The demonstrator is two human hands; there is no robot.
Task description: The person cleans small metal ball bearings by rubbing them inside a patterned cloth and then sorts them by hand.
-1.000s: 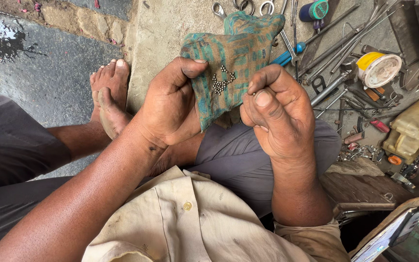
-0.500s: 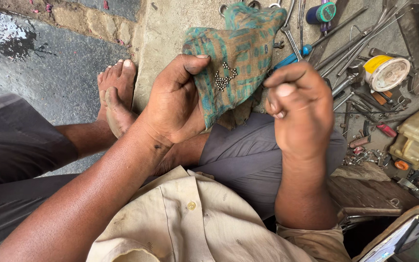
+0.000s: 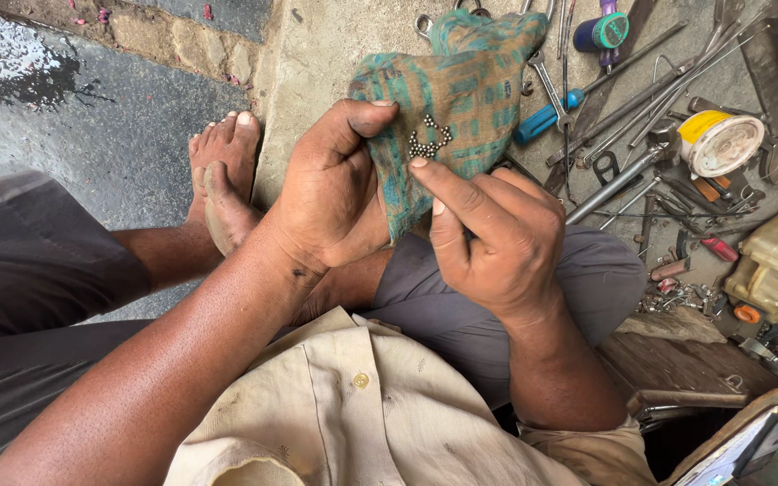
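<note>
Holding: left hand (image 3: pixel 330 193) grips the green-and-brown patterned cloth (image 3: pixel 447 99), fingers closed on its edge.
Pointing: right hand (image 3: pixel 493 238) — forefinger out, holding nothing — touches small steel bearing balls (image 3: pixel 429 139) clustered on the cloth.
Progress: balls gathered; cleaning seemingly unfinished.

Left hand (image 3: pixel 330 193) cradles cloth (image 3: pixel 447 99); right hand (image 3: pixel 497 238) fingertip touches steel balls (image 3: pixel 429 138).

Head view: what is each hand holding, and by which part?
Left hand grips the green cloth by its left edge; right hand touches the small steel balls.
</note>
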